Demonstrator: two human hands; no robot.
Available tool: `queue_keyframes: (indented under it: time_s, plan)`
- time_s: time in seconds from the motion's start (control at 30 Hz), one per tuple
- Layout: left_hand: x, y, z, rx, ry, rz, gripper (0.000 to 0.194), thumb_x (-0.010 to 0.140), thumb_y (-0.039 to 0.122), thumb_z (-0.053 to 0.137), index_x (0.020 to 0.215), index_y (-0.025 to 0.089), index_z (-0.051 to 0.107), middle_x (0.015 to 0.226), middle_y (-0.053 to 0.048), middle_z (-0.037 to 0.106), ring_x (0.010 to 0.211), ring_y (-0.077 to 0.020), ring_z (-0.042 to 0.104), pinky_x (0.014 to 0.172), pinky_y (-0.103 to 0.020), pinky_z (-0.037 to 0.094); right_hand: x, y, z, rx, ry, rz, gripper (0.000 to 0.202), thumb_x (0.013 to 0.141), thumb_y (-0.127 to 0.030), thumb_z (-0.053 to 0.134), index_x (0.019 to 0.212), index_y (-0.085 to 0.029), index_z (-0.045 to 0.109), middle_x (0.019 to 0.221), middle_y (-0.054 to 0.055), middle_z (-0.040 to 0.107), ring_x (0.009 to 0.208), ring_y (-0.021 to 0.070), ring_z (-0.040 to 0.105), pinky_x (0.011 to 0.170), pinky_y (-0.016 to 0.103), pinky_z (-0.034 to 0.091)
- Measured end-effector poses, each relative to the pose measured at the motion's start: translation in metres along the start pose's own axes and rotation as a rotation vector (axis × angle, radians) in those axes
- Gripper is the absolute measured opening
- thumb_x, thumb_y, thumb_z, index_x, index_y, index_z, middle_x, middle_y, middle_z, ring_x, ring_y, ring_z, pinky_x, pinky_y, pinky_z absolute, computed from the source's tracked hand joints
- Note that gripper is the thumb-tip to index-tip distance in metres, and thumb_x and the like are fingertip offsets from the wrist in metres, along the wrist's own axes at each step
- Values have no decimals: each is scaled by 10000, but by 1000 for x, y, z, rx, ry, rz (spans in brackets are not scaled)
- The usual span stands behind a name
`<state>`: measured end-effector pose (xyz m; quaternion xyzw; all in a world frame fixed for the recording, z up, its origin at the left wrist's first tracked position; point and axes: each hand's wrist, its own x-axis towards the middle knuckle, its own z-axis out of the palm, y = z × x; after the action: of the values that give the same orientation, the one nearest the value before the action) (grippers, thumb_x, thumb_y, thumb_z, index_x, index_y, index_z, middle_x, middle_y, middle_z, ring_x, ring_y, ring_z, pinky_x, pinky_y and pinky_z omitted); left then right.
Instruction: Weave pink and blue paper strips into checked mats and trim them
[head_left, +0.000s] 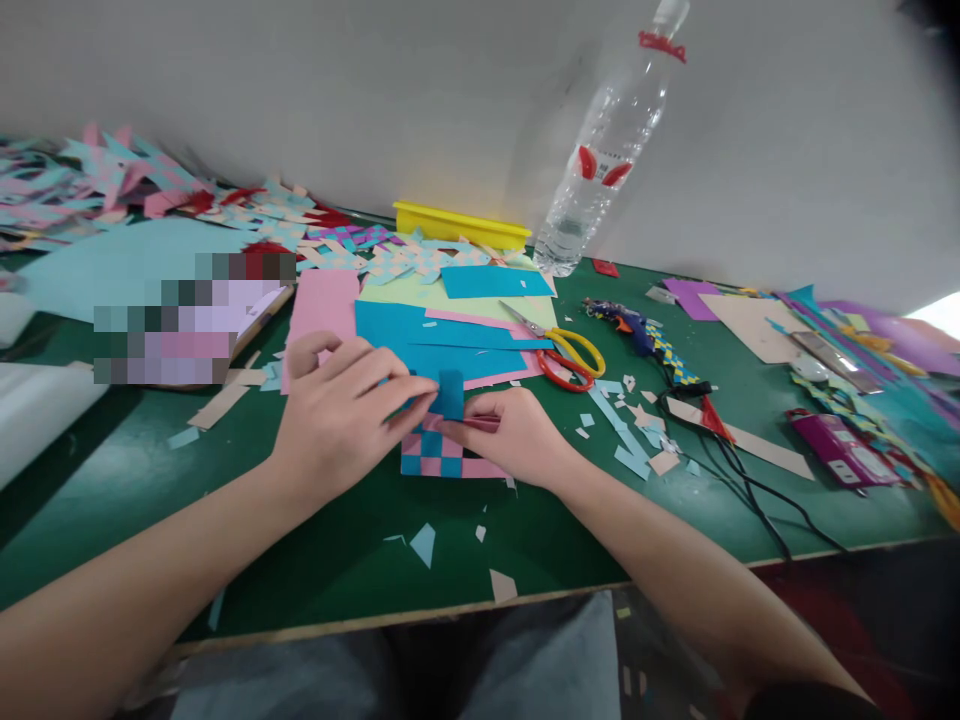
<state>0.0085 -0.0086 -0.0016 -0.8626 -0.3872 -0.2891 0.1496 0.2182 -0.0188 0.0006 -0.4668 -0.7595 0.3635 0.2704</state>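
Observation:
A small woven checkerboard of pink and blue paper strips [431,452] lies on the green table between my hands. My left hand [345,410] is closed over its upper left part, thumb and fingertips pinched beside an upright blue strip [451,394]. From the right, my right hand [517,430] pinches the pink strips at the weave's upper right, thumb on the paper. Just behind lie blue paper sheets [390,325] and a pink sheet [327,300]. Scissors with yellow and red handles [576,355] rest on the paper's right edge, blades apart.
A clear plastic bottle [600,150] stands at the back beside a yellow tray [461,226]. Woven scraps pile up at the back left. A glue gun [637,330] with black cord, a purple box [840,448] and paper bits lie right. The table's front edge [525,602] is near.

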Motion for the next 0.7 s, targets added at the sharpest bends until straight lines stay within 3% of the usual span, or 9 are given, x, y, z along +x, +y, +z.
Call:
queue_keyframes:
  time_s: [0.13, 0.23, 0.33, 0.43, 0.57, 0.7]
  plan:
    - [6, -2, 7, -259, -9, -137, 151, 926, 333, 516, 917, 269, 653, 1022, -60, 639, 969, -248, 593, 902, -458, 428, -1, 1, 0, -39, 31, -18, 463, 834, -445, 624, 498, -171, 462, 520, -54, 311, 529, 85, 269, 505, 259, 213]
    - [8, -6, 9, -368, -39, -137, 142, 928, 317, 521, 907, 245, 642, 1099, -72, 623, 1039, -252, 586, 905, -451, 443, 0, 2, 0, -63, 32, -20, 447, 839, -401, 618, 493, -169, 456, 516, -56, 305, 527, 82, 271, 505, 255, 212]
    - [8, -7, 8, -253, 30, -47, 114, 915, 282, 556, 848, 264, 646, 1069, -59, 647, 1030, -262, 577, 902, -483, 427, 0, 2, -1, -43, 28, -4, 436, 843, -398, 618, 504, -167, 470, 518, -53, 338, 534, 82, 288, 511, 251, 224]
    - [7, -1, 3, -87, 178, 95, 134, 893, 245, 595, 776, 289, 644, 900, -23, 678, 869, -239, 583, 835, -482, 428, 0, 1, -2, 29, 9, 2, 398, 835, -396, 634, 540, -166, 496, 543, -50, 387, 544, 81, 304, 515, 243, 241]
    - [5, 8, -7, 62, 325, 203, 138, 889, 250, 625, 768, 311, 651, 716, 15, 633, 680, -188, 539, 697, -420, 417, 2, 3, -5, 124, -18, 25, 453, 828, -410, 639, 515, -173, 412, 540, -61, 268, 530, 79, 232, 499, 252, 199]
    - [4, 9, -12, 115, 374, 271, 139, 839, 201, 688, 762, 312, 654, 638, 38, 605, 605, -166, 527, 638, -398, 391, 4, 9, -6, 188, -28, 72, 442, 792, -443, 661, 517, -175, 442, 539, -60, 301, 527, 80, 263, 515, 255, 221]
